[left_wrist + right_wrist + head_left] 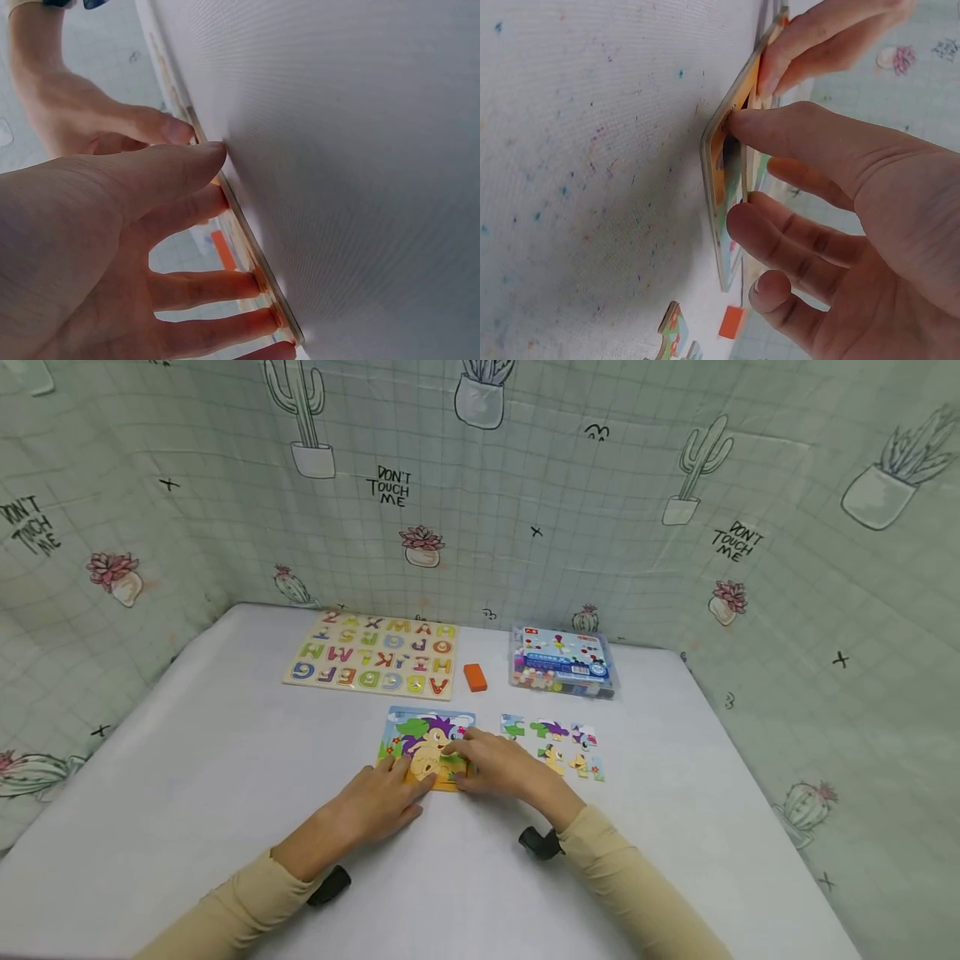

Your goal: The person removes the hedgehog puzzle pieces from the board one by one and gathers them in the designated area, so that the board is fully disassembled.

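Note:
A jigsaw board (395, 720) with a hedgehog picture lies flat on the white table. The left hand (378, 797) rests on its lower left part, fingers spread and fingertips on the board in the left wrist view. At the board's right side, the right hand (498, 764) pinches a thin puzzle piece (745, 171) between thumb and fingers. That piece is tilted, with one edge raised over the board's recess; the fingers hide most of its picture. Several loose puzzle pieces (553, 729) lie to the right of the board.
Behind the jigsaw is a wooden alphabet board (367, 656) with coloured letters. An orange block (475, 677) sits between it and a clear plastic box (562, 662) with a blue printed label. A patterned cloth hangs behind the table.

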### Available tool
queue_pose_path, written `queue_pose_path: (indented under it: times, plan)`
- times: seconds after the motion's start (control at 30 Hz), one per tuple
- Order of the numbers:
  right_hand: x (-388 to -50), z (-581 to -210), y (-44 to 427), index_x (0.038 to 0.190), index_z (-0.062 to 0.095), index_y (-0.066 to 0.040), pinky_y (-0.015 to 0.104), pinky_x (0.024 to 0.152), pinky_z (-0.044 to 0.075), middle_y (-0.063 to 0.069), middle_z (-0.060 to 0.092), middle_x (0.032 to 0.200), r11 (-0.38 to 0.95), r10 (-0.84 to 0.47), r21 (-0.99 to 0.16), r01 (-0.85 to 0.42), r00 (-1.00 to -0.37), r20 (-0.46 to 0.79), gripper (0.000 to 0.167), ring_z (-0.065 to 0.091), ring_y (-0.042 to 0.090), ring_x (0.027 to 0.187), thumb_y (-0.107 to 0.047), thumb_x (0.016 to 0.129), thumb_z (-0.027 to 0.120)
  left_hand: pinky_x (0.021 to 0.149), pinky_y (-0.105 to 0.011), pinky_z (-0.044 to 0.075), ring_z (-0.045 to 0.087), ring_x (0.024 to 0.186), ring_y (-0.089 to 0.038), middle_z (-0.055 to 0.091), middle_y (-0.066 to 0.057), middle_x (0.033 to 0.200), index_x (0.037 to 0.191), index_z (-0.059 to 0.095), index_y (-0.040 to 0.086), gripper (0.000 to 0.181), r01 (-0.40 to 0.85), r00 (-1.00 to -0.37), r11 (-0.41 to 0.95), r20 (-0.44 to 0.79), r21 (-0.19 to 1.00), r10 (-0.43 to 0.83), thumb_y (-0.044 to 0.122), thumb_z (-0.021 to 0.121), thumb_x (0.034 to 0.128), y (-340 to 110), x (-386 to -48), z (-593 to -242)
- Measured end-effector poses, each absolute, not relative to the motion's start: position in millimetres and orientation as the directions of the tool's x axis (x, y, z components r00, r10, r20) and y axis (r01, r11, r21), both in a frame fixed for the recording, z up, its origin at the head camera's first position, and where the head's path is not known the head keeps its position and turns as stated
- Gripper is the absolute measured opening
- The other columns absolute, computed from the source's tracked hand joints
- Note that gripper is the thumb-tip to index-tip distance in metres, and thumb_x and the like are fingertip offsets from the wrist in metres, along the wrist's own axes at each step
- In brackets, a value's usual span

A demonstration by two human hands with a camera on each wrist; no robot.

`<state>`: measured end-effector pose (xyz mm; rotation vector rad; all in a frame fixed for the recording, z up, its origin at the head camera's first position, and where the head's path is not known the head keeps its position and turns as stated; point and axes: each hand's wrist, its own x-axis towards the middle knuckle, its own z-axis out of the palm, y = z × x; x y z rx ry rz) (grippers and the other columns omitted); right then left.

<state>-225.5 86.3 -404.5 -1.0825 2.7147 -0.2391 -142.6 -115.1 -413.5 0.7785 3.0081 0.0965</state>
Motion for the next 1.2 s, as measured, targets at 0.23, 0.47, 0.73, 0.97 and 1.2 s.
queue_pose_path:
  times: [0.23, 0.47, 0.73, 0.97, 1.2]
  plan:
    - [-226.0, -403.6, 83.0, 0.131, 0.063, -0.019, 0.035, 0.085, 0.054, 0.006, 0.061, 0.122, 0.735, -0.677, -0.189, -0.651, -0.723, -0.139, 0.044, 0.059, 0.016, 0.089, -0.027, 0.088, 0.073, 0.086, -0.054, 0.054, 0.055, 0.120, -0.043, 0.053, -0.025, 0.134, 0.136, 0.059, 0.013, 0.045, 0.489, -0.871, 0.869, -0.010, 0.078, 0.491, 0.031, 0.063, 0.0954, -116.3, -142.0, -414.4]
    - [-226.1, -401.0, 88.0, 0.130, 0.063, -0.020, 0.037, 0.088, 0.055, 0.006, 0.060, 0.126, 0.736, -0.676, -0.171, -0.655, -0.725, -0.133, 0.044, 0.061, 0.017, 0.093, -0.029, 0.089, 0.073, 0.084, -0.053, 0.055, 0.056, 0.119, -0.042, 0.053, -0.025, 0.134, 0.137, 0.058, 0.014, 0.045, 0.492, -0.869, 0.868, -0.013, 0.067, 0.494, 0.033, 0.062, 0.0960, -115.3, -144.7, -414.9]
    - [-221.6, -400.2, 111.9, 0.123, 0.069, -0.022, 0.021, 0.064, 0.045, -0.001, 0.061, 0.109, 0.706, -0.698, -0.225, -0.671, -0.713, -0.064, 0.033, 0.052, 0.009, 0.076, -0.025, 0.090, 0.072, 0.086, -0.055, 0.053, 0.055, 0.120, -0.043, 0.052, -0.025, 0.135, 0.137, 0.058, 0.013, 0.044, 0.488, -0.871, 0.870, -0.021, 0.071, 0.490, 0.030, 0.062, 0.0959, -119.9, -141.1, -411.4]
    - [-210.3, -404.3, 168.7, 0.114, 0.073, -0.025, 0.019, 0.063, 0.044, -0.003, 0.061, 0.108, 0.719, -0.676, -0.262, -0.644, -0.735, -0.046, 0.025, 0.055, 0.008, 0.076, -0.022, 0.089, 0.073, 0.089, -0.054, 0.052, 0.055, 0.118, -0.041, 0.054, -0.022, 0.132, 0.138, 0.058, 0.016, 0.045, 0.517, -0.855, 0.852, -0.004, 0.078, 0.519, 0.028, 0.063, 0.0953, -124.2, -139.0, -410.3]
    - [-195.2, -409.1, 230.9, 0.108, 0.075, -0.026, 0.018, 0.066, 0.046, -0.005, 0.063, 0.109, 0.761, -0.617, -0.273, -0.588, -0.787, -0.027, 0.022, 0.054, 0.006, 0.078, -0.022, 0.086, 0.076, 0.102, -0.060, 0.045, 0.046, 0.135, -0.041, 0.048, -0.021, 0.147, 0.141, 0.055, 0.016, 0.045, 0.482, -0.858, 0.861, -0.114, 0.162, 0.501, 0.029, 0.059, 0.0977, -132.6, -145.9, -409.4]
